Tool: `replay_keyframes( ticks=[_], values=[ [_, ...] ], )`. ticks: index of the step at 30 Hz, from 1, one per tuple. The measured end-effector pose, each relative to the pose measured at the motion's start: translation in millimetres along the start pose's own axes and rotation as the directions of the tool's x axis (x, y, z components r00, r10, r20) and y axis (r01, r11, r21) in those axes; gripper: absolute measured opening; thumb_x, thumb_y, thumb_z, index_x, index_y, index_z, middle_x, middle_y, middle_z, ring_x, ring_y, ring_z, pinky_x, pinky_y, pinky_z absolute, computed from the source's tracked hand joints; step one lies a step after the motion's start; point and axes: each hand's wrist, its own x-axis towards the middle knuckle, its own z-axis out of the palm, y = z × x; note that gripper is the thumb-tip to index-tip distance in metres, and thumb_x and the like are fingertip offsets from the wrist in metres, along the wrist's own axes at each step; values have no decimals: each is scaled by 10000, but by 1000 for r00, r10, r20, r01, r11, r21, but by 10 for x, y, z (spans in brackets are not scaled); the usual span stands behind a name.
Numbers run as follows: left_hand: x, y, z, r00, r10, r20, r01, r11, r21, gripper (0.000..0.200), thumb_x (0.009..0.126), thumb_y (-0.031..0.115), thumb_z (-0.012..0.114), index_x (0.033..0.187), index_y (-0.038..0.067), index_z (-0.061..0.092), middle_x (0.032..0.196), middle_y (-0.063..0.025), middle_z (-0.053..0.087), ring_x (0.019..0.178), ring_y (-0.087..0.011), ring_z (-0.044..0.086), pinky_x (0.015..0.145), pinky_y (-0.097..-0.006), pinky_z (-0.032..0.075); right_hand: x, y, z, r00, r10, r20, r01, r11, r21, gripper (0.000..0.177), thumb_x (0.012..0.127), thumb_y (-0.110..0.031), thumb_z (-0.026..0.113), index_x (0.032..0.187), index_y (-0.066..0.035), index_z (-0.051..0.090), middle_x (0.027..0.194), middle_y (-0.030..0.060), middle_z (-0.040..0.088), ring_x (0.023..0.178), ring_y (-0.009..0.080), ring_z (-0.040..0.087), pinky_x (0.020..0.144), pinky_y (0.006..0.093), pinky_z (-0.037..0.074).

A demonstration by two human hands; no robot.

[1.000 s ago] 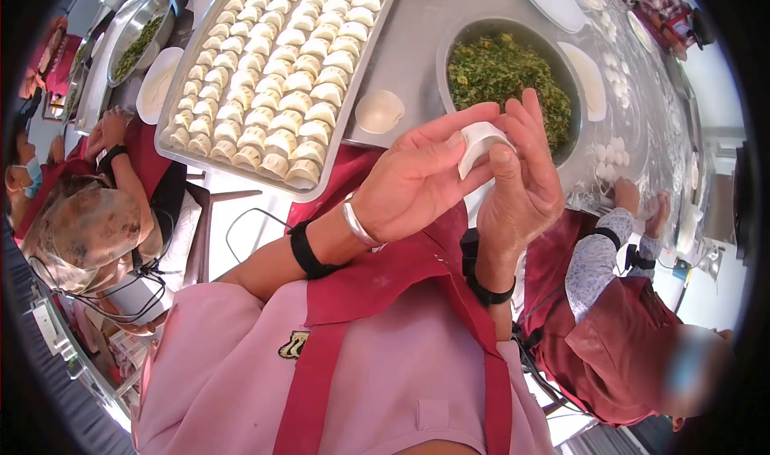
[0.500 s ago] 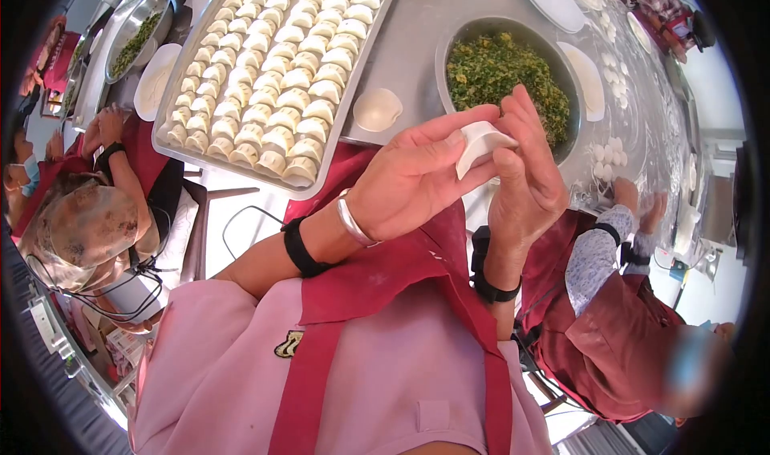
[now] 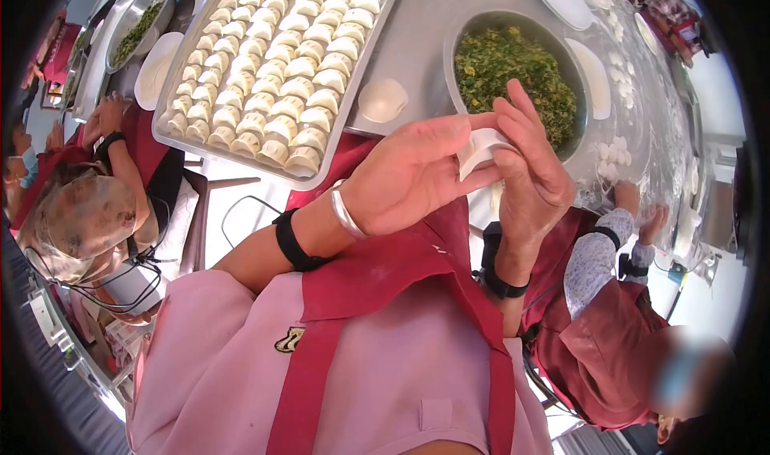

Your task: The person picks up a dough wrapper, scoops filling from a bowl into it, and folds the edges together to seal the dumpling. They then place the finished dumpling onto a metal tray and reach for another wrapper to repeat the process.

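Between my two hands, in front of my chest, is a folded white dumpling. My left hand wears a silver bangle and a black wrist strap; its thumb and fingers close on the dumpling's left side. My right hand pinches the right side with thumb and bent fingers, which hide part of it. A steel bowl with chopped green and yellow filling stands just beyond my right hand. A round dough wrapper lies flat on the metal table, near my left hand.
A metal tray holds rows of dumplings at left. White oval plates lie by the bowl. Dough pieces sit on the floured table at right. Co-workers sit close on both sides, one with hands at the table edge.
Both hands have shifted slightly to the right in view with the dumpling. My left thumb has moved up and right along its edge, and the right fingers cover more of it.
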Motion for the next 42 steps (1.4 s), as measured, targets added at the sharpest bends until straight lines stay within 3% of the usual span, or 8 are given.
replay_keyframes(
  ticks=[7,13,17,20,25,29,36,42],
  values=[
    [-67,62,-2,996,-77,-48,80,995,55,414,1053,279,428,1342,-12,478,1376,-98,488,1274,-203,495,1150,-443,359,63,54,-98,957,-162,240,194,974,-115,147,776,-82,767,913,-43,730,977,126,745,1189,356,608,1108,548,335],
    [-74,74,9,989,-111,-93,118,990,72,377,1064,272,404,1302,0,509,1349,-87,506,1261,-184,504,1132,-428,386,72,6,-128,942,-141,304,206,959,-195,105,786,-101,758,884,-70,735,971,109,747,1185,354,613,1125,559,306],
    [-66,96,55,989,-109,-98,122,982,146,422,1048,283,457,1346,-15,478,1346,-98,512,1267,-177,502,1100,-404,424,51,-25,-44,969,-114,221,163,962,-220,142,789,-58,751,931,-48,741,1014,122,739,1201,351,601,1135,551,296],
    [-44,96,131,999,35,-9,-27,882,470,484,1015,220,535,1410,-32,417,1339,-108,535,1234,-186,537,1068,-380,451,-12,100,-9,992,-111,57,118,984,-132,173,785,-14,743,957,-26,740,1033,125,735,1211,349,593,1135,543,300],
    [-62,25,80,983,172,-71,-112,852,511,425,955,52,567,1365,-32,497,1191,-43,615,1037,-90,594,882,-236,486,-34,43,216,995,4,-104,-5,1000,-14,176,780,16,734,953,-15,729,1000,123,736,1194,339,605,1129,541,319],
    [-61,16,26,981,192,-42,-124,770,626,444,977,75,569,1401,-15,472,1235,-71,610,1085,-117,595,940,-278,500,-43,139,111,992,-124,11,124,981,-146,174,782,8,737,955,-12,722,1010,126,734,1180,337,615,1115,536,341],
    [-70,59,44,972,184,-145,-11,654,756,394,974,71,567,1357,-14,530,1020,-4,651,860,-26,574,738,-195,485,-42,19,144,1000,-13,-16,10,987,-159,134,791,8,729,921,-18,712,971,108,736,1127,336,643,1092,535,369],
    [-100,139,80,978,168,-127,32,480,876,378,976,83,567,1342,-9,550,904,42,621,745,8,508,632,-172,427,-33,61,88,987,-125,97,143,965,-218,146,790,19,723,930,-18,702,975,120,734,1139,336,640,1090,534,370]
  ],
)
